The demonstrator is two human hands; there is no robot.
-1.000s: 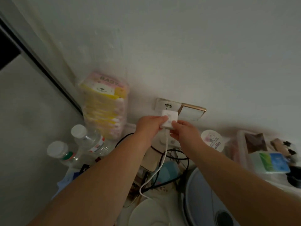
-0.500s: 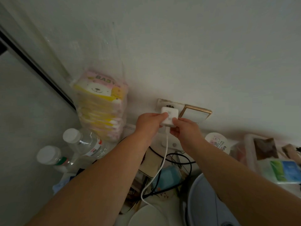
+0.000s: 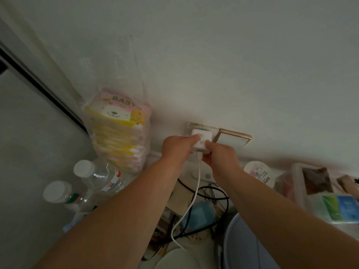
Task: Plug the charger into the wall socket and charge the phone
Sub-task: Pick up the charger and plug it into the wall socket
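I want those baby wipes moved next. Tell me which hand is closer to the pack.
Left. The left hand grips the charger on the side towards the baby wipes pack; the right hand holds the charger's far side.

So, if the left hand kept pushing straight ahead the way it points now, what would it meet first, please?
Most likely the wall socket: the left hand holds the charger right in front of it, though how far the plug has entered is hidden.

Both hands (image 3: 178,148) on charger (image 3: 201,140) at socket (image 3: 191,126)
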